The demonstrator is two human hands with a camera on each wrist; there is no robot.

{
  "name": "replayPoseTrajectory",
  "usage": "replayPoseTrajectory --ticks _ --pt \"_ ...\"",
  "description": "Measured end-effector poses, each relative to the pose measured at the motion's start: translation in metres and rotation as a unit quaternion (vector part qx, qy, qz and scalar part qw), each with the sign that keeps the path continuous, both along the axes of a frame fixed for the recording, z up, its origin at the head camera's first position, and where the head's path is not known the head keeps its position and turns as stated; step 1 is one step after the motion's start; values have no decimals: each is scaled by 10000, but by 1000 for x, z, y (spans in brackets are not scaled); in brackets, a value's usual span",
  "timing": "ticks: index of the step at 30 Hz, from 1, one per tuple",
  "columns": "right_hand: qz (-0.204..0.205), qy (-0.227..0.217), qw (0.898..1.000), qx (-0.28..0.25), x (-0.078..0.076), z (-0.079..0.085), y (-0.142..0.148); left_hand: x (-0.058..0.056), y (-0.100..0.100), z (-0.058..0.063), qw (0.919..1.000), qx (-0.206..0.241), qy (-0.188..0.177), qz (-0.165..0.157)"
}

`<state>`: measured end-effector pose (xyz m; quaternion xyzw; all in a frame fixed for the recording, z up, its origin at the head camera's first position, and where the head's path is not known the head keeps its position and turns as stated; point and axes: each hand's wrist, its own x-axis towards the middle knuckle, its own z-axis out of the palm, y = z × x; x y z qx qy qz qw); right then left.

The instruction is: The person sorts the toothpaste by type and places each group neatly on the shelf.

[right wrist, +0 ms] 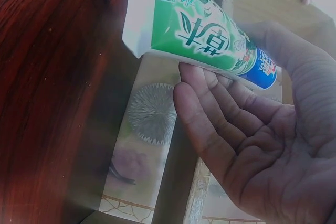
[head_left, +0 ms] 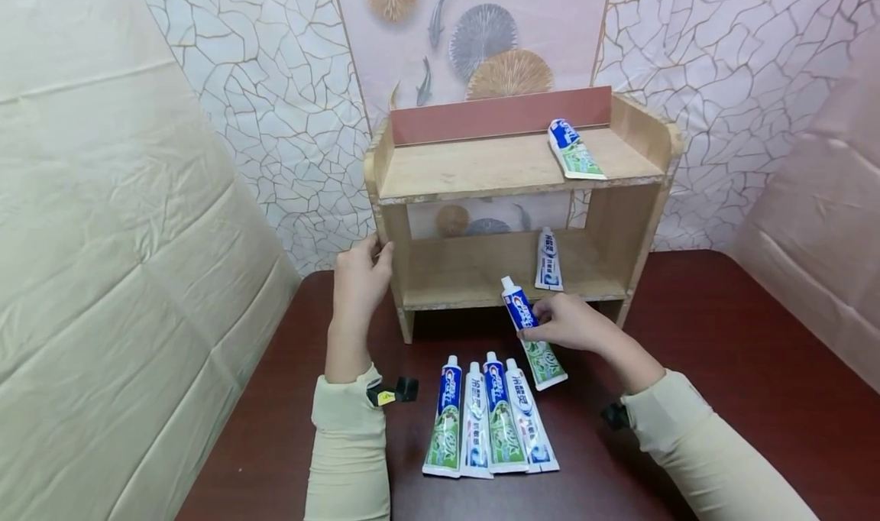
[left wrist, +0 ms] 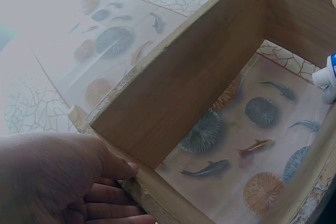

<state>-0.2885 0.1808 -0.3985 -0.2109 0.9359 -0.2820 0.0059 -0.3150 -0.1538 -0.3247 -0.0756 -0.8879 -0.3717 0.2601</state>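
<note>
My right hand (head_left: 574,324) pinches a blue and green toothpaste tube (head_left: 545,362) between thumb and fingers. The tube slants in front of the lower shelf, cap up and flat end toward me. In the right wrist view its green side (right wrist: 184,30) faces the camera. At the left side of a small wooden shelf unit (head_left: 467,166), my left hand (head_left: 360,276) grips the side panel, thumb on its edge (left wrist: 113,163). A white toothpaste tube (head_left: 548,261) lies on the lower shelf, and another blue and green tube (head_left: 574,150) on the upper one.
Several toothpaste tubes, among them a blue and green one (head_left: 445,422) and a white one (head_left: 531,418), lie side by side on the dark red table (head_left: 275,444), caps toward the shelf unit. Draped cloth (head_left: 137,261) hangs at the left, with a patterned backdrop (head_left: 275,108) behind.
</note>
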Motion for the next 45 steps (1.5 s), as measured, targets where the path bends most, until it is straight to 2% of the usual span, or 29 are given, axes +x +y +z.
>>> replayPoseTrajectory --ticks 16,45 --pt "23 -45 10000 -75 1 6 0 2 1 -1 9999 -18 -127 -13" --pt "-2 -6 10000 -63 -3 31 -2 1 0 2 9999 4 -92 54"
